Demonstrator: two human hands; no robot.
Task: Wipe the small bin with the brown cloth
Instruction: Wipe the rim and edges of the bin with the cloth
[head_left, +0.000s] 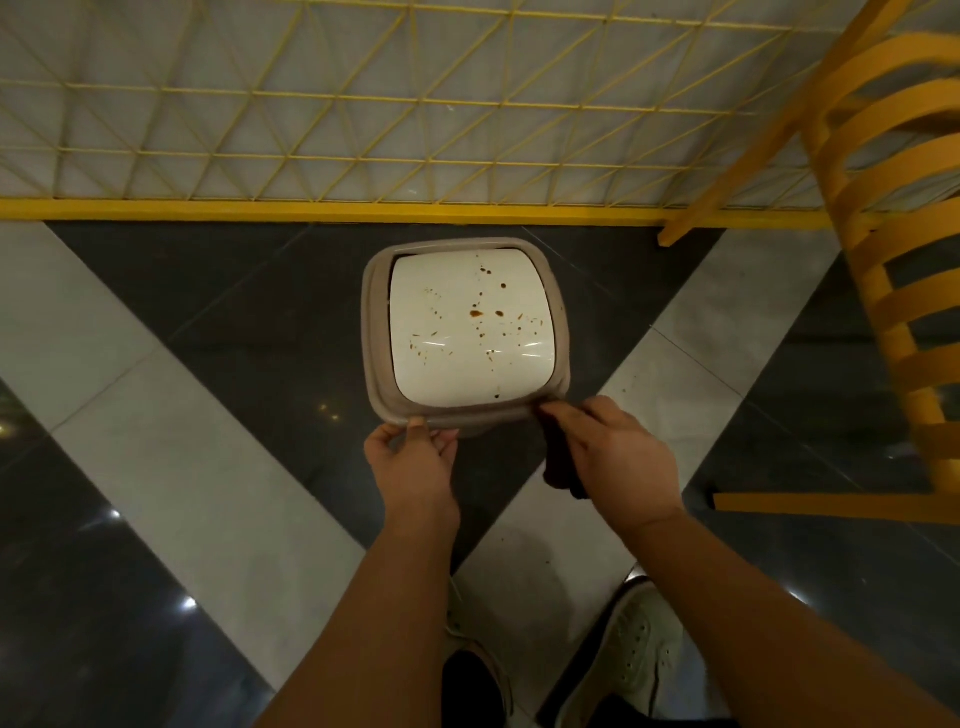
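Small taupe plastic bin (375, 332) w/ white swing lid (470, 325) stands upright on dark floor tiles (249, 322), centre frame, opening facing straight up at camera; roughly square top, no clear long axis. Lid speckled w/ brown spots. Left hand (413, 457) at bin's 7 o'clock, thumb + fingers pinching the near rim. Right hand (613, 447) at 5 o'clock, fingers curled round dark brown cloth (558, 462), pressing it to rim corner. Yellow wire-grid fence (363, 104) at 12, yellow slatted chair (883, 260) at 2–3. White sneakers (634, 654) at 6.
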